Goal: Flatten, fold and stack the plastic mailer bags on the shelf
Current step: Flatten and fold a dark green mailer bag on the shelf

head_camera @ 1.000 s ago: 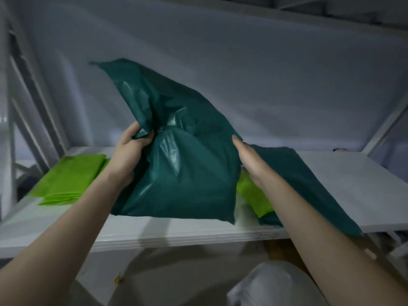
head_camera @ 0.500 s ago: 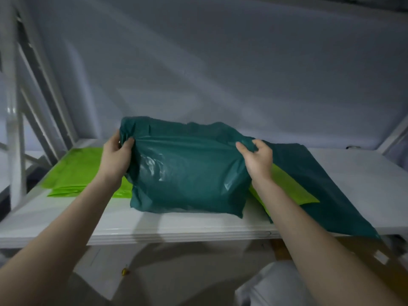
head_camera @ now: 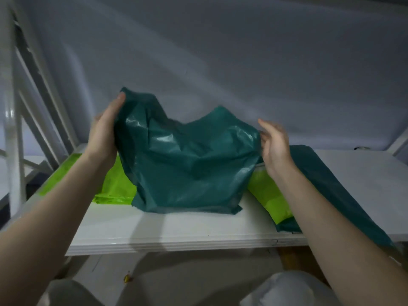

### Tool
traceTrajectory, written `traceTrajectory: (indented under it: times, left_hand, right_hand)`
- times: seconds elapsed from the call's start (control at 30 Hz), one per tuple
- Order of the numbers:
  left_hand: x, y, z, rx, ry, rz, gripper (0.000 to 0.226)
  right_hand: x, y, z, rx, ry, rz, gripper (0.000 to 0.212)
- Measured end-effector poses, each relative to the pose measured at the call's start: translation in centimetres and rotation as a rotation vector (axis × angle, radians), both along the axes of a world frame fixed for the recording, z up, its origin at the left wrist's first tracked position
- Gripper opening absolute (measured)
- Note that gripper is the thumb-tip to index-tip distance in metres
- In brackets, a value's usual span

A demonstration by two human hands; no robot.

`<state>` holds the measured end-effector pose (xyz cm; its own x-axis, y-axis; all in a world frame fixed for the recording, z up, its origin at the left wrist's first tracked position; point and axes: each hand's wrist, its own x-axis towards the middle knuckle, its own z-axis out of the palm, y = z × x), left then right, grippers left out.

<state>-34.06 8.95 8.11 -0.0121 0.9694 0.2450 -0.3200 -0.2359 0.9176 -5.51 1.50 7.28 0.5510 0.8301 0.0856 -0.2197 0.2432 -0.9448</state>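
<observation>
A crumpled dark green mailer bag stands upright in front of me, its bottom edge resting on the white shelf. My left hand grips the bag's upper left corner, thumb on the front. My right hand is beside the bag's right edge with relaxed fingers, holding nothing; whether it touches the plastic I cannot tell. Flat lime green bags lie on the shelf at the left, partly hidden behind the held bag.
To the right, a lime green bag lies over another dark green bag that reaches past the shelf's front edge. White frame bars rise at the left. A grey sheet closes the back.
The dark green bag has been raised from lying low over the shelf to standing upright. My left hand lifted its corner higher. My right hand let go of the right edge.
</observation>
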Motion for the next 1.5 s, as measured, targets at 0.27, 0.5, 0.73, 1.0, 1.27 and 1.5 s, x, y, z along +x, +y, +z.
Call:
traceTrajectory:
  times: [0.27, 0.5, 0.73, 1.0, 1.27, 1.5]
  left_hand:
    - [-0.8, -0.1, 2.4, 0.107, 0.123, 0.079, 0.014]
    - [-0.5, -0.9, 3.3, 0.169, 0.26, 0.256, 0.017]
    - [-1.2, -1.7, 4.4, 0.204, 0.293, 0.31, 0.025]
    - [-2.6, -1.5, 4.1, 0.372, 0.598, 0.566, 0.046]
    - [-2.1, -1.8, 4.9, 0.442, 0.627, 0.592, 0.031]
    - [-3.5, -1.4, 4.3, 0.225, 0.325, 0.146, 0.045]
  right_hand:
    - [-0.6, -0.8, 2.8, -0.017, -0.199, 0.12, 0.03]
    - [-1.3, -1.2, 3.7, -0.034, -0.453, -0.091, 0.039]
    - [-1.7, -1.6, 4.8, 0.036, -0.515, -0.197, 0.033]
    - [-1.5, -2.7, 5.5, 0.123, -0.742, -0.341, 0.034]
    - [-0.6, -3.2, 6.6, 0.119, -0.804, -0.407, 0.037]
    - [-0.1, -2.6, 6.9, 0.112, -0.587, -0.272, 0.023]
